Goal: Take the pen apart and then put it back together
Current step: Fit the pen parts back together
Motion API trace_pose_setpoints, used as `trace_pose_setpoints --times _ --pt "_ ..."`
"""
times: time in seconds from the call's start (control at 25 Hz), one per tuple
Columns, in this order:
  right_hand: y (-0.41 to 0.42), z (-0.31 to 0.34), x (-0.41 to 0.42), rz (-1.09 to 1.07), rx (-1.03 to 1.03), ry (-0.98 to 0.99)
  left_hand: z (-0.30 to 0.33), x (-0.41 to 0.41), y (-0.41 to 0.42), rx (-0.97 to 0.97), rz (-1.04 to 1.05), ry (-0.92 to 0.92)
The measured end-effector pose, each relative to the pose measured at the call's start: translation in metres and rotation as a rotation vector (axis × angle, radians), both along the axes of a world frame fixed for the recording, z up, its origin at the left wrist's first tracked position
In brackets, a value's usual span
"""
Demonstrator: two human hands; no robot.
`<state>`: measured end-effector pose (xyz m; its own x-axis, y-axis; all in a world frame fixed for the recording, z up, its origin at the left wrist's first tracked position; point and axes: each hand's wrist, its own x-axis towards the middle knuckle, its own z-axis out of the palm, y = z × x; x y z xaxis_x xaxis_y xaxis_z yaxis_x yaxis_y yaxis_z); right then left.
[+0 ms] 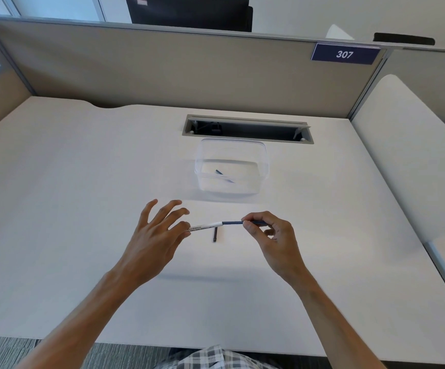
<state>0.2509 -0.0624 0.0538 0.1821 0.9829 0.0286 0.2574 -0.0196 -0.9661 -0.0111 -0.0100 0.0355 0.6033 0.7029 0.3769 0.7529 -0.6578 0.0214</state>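
Both hands hold the pen level above the desk, right hand pinching its dark end, left hand its white end.

The scene is lit brightly and evenly from above, and the white desk is nearly washed out. Soft, faint shadows are cast under the forearms (only a pale grey band). Straight lines are bent toward the edges by the wide lens. Slight softness is seen on the clear container.
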Motion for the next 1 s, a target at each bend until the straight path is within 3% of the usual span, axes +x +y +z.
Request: trace_pose_setpoints --times 1.0 --pt "0.0023 0.0017 0.0005 -0.063 -0.008 -0.007 0.0028 0.0039 0.0029 0.006 -0.024 -0.011"
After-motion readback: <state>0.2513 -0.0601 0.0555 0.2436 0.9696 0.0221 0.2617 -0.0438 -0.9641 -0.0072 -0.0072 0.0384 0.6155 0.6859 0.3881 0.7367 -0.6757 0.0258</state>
